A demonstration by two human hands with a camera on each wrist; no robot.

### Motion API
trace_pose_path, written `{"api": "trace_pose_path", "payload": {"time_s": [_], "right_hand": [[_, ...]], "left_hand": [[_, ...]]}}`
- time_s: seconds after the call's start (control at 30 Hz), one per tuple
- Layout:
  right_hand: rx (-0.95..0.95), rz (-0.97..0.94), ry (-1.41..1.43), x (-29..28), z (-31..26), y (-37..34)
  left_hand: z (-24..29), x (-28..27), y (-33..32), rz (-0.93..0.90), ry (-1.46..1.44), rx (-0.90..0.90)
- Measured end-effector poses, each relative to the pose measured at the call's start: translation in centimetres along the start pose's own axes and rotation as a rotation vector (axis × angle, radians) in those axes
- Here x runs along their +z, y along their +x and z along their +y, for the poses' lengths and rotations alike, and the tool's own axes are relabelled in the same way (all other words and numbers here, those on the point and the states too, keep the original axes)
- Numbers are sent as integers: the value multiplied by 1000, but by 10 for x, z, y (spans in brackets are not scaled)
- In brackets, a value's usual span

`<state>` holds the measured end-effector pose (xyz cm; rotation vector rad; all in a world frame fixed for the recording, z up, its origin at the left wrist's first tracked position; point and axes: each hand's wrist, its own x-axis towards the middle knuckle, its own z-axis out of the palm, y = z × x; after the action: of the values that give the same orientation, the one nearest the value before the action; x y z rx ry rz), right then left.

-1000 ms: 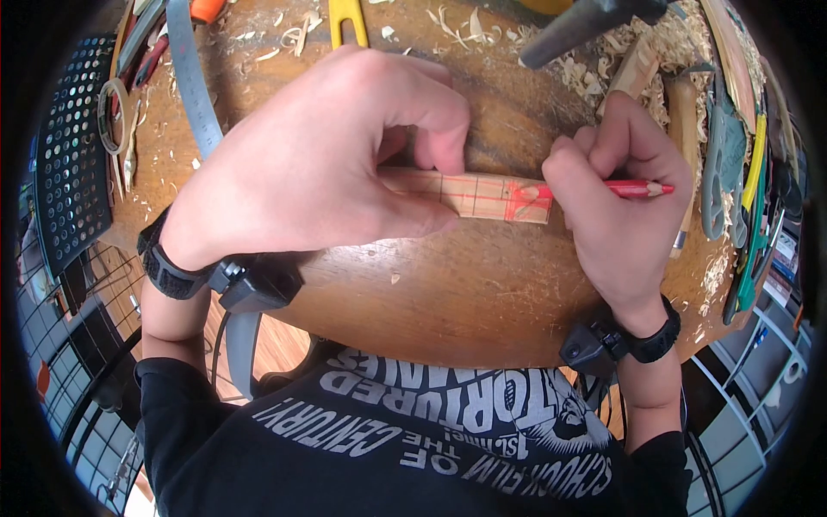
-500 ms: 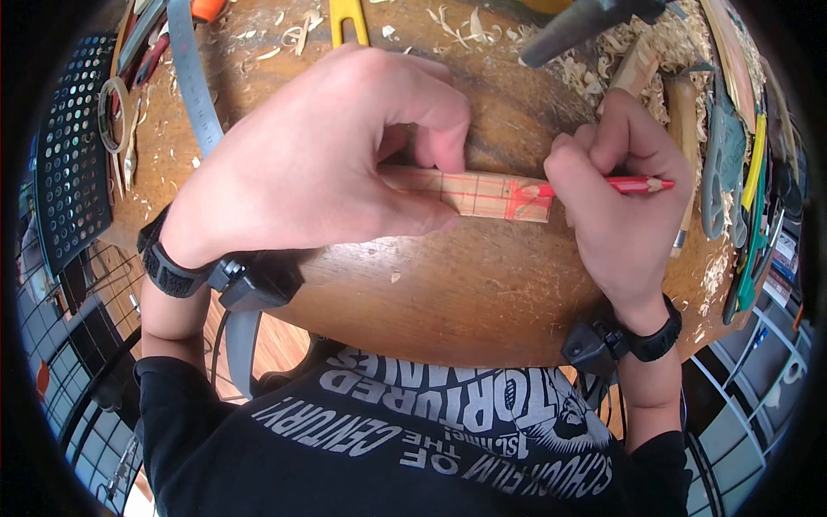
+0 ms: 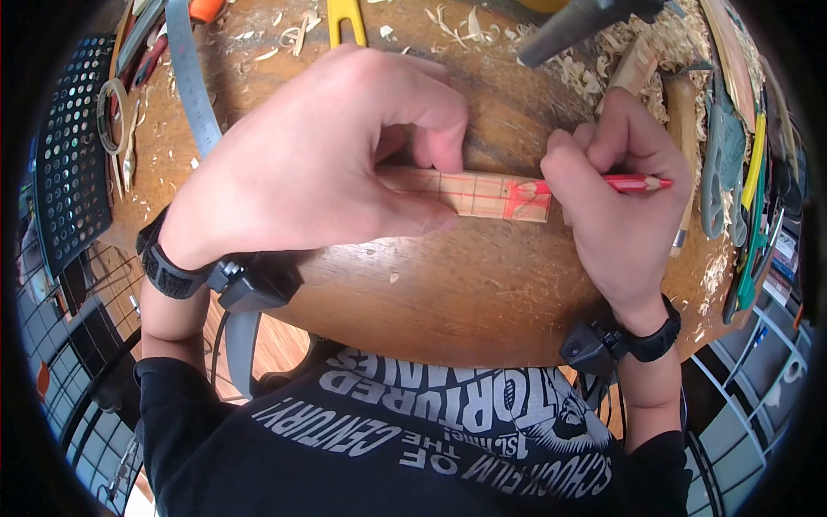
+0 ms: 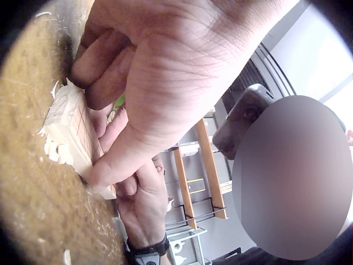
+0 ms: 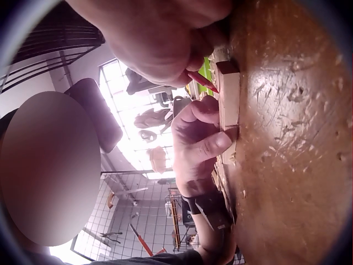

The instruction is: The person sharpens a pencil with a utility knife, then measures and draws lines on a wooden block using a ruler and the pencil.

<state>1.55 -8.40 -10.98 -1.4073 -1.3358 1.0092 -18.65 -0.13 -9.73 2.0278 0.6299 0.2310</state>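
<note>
A small wooden block lies on the workbench, its top ruled with dark and red lines and scribbled red near the right end. My left hand holds it from the left, thumb along the near side and curled fingers on the far side. The block's rough end shows in the left wrist view. Between thumb and fingers, my right hand pinches a red pencil. In the right wrist view the tip of the pencil meets the edge of the block's marked face.
Wood shavings are scattered over the far side. A steel ruler and a yellow handle lie beyond my left hand. At the left stands a perforated black panel; a dark metal bar juts in at top right. Several tools line the right edge.
The pencil and right-hand fingers have shifted very slightly, the pencil's rear end now a little farther from my body. My left hand and the wooden block stay in place.
</note>
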Motion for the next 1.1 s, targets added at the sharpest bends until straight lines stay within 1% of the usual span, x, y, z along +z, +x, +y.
{"api": "trace_pose_path", "payload": {"time_s": [0.07, 0.13, 0.17, 0.23, 0.33, 0.37, 0.43, 0.53, 0.57, 0.63, 0.73, 0.87, 0.93, 1.03, 1.1], "right_hand": [[-24, 11, -21, 0, 1, 0], [10, -60, 10, 0, -1, -2], [9, -60, 9, 0, -1, -1], [-8, 8, 12, 0, 1, 0], [-28, 13, -12, 0, 2, 1], [-28, 11, -11, 0, 2, 0], [-48, -58, 5, 0, 3, -1], [-6, 0, -74, -1, 1, 0], [-6, -1, -74, -1, 1, 0], [-60, -36, 27, 0, 3, 0], [-10, -21, -6, 0, 0, -1], [-12, -39, -9, -1, 1, -1], [-55, -63, -58, -2, 3, -1], [-24, -42, -25, -1, 2, -2], [-44, -50, -25, 0, 2, -2]], "left_hand": [[0, 0, -1, 3, 4, 1], [-2, 1, -1, 13, -21, -4], [-1, 1, -1, 13, -21, -4], [-1, 0, 0, -1, -11, -7], [-1, 0, -1, 9, -12, 0], [-1, 0, -1, 10, -12, -1], [0, 0, -1, 3, -13, -13], [0, 0, -1, 0, -9, -10], [-1, 1, -1, 1, -9, -11], [-3, 3, -2, 15, -57, 0], [2, 1, -1, -4, -20, -6], [-1, 1, -2, 3, -36, -2], [-1, 0, -1, -7, -33, -5], [0, -1, -1, -15, -21, 2], [0, 0, -2, -8, -27, -1]]}}
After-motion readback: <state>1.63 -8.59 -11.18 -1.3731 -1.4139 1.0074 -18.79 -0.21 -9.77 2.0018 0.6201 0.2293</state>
